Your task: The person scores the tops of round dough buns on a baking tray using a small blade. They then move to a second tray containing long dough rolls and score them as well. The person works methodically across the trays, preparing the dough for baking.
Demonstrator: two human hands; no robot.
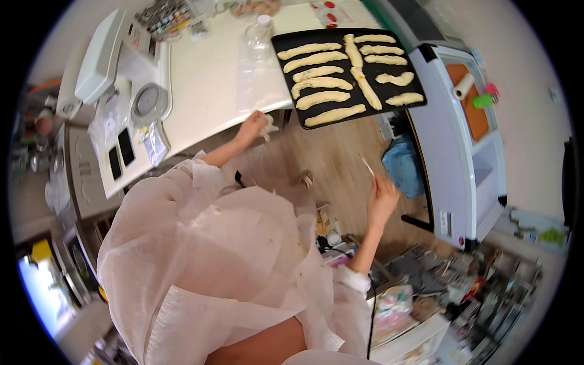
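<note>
While the left hand (251,128) is closed on a crumpled white wad (267,126) at the edge of the white desk (207,85), the right hand (382,198) pinches a thin white stick (367,165) over the wooden floor (331,158), well apart from the black baking tray (413,61). The wad looks soft and light, fit to be bunched anywhere. The stick seems stiff but slight, best held near its lower end. The pale dough strips (328,97) on the tray look soft and easily dented.
</note>
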